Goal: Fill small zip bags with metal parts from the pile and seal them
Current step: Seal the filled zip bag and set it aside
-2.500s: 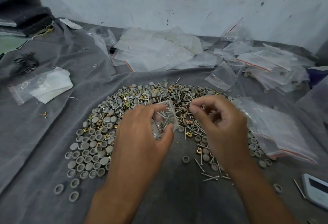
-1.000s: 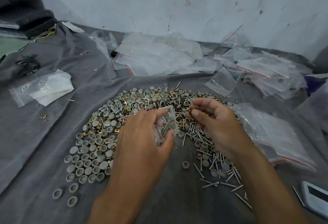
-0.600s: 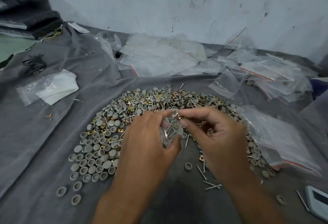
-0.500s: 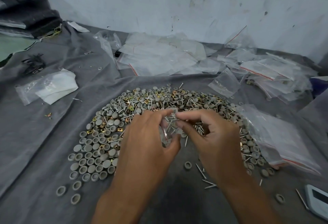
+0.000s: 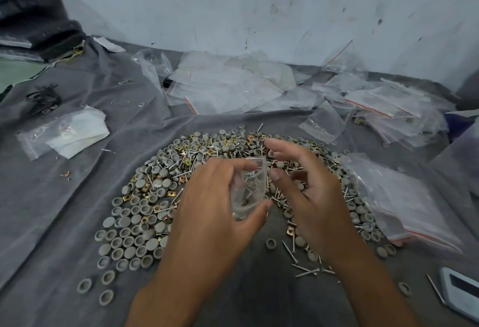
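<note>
A small clear zip bag [image 5: 249,188] is held at the centre of the frame, just above the pile of metal parts [image 5: 181,184]. Screws can be seen through its plastic. The bag is gripped by the left hand [image 5: 217,212], with the thumb curled under its lower edge and the fingers curled over its upper left side; the mouth of the bag is turned upward and to the right.

The right hand [image 5: 308,197] is found just to the right of the bag, its fingers spread and loosely bent, with nothing seen in its grasp. Its thumb tip lies beside the bag's right edge; whether it is touched cannot be told, as the hand is blurred.

The pile is spread over a grey cloth [image 5: 64,210] across the middle of the frame. It is made up of grey round caps [image 5: 129,236], mostly at the lower left, brass-coloured square clips [image 5: 145,189] scattered among them, and loose screws [image 5: 308,271], some lying apart at the lower right.

A stack of empty zip bags [image 5: 404,204] with red seal lines is laid at the right, touching the pile's edge. More clear bags [image 5: 233,85] are heaped along the wall at the upper centre and upper right. A bag holding white paper [image 5: 67,132] lies at the left, and a white device [image 5: 461,290] is cut off at the lower right corner.
</note>
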The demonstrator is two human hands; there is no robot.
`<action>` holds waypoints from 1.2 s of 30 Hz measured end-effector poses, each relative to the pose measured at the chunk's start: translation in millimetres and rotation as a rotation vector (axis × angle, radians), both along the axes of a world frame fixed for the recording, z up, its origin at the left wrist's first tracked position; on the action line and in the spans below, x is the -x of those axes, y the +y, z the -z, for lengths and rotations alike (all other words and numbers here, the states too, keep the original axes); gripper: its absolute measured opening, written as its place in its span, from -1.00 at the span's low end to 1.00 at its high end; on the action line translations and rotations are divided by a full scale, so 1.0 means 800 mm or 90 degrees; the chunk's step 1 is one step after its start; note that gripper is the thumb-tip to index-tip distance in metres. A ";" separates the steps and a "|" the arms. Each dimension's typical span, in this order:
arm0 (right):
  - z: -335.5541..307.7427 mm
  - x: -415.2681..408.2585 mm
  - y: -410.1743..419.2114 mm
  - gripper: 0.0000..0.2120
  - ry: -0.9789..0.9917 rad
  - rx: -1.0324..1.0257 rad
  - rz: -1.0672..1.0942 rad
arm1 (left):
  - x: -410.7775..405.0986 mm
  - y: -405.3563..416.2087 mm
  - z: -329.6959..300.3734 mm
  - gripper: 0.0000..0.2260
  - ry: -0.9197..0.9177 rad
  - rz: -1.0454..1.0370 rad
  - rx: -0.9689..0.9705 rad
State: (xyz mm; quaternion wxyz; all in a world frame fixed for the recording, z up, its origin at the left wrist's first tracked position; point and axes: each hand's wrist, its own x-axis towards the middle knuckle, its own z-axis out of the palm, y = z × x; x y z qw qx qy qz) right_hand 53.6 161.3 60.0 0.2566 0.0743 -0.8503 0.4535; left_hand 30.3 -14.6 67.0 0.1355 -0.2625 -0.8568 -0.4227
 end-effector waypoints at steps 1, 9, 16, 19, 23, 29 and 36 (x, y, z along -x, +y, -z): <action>-0.001 -0.001 0.000 -0.69 -0.026 0.053 -0.027 | -0.001 -0.001 -0.001 -0.63 -0.007 0.020 -0.015; -0.007 -0.005 0.005 -0.68 -0.114 0.351 -0.116 | -0.001 -0.001 -0.004 -0.67 -0.126 0.068 -0.268; -0.003 -0.006 0.007 -0.93 -0.120 0.358 -0.094 | 0.009 -0.008 0.002 -0.68 -0.137 -0.011 -0.321; -0.001 -0.006 0.004 -0.95 -0.107 0.336 -0.071 | 0.013 -0.011 0.003 -0.76 -0.094 -0.039 -0.285; -0.002 -0.008 0.003 -0.94 -0.080 0.328 -0.048 | 0.013 -0.012 0.001 -0.83 -0.040 -0.063 -0.290; -0.001 -0.012 -0.002 -0.92 -0.088 0.293 -0.059 | 0.013 -0.013 -0.002 -0.73 -0.084 -0.048 -0.302; -0.004 -0.017 -0.010 -0.89 -0.082 0.322 -0.083 | 0.009 -0.011 -0.011 -0.58 -0.093 0.040 -0.280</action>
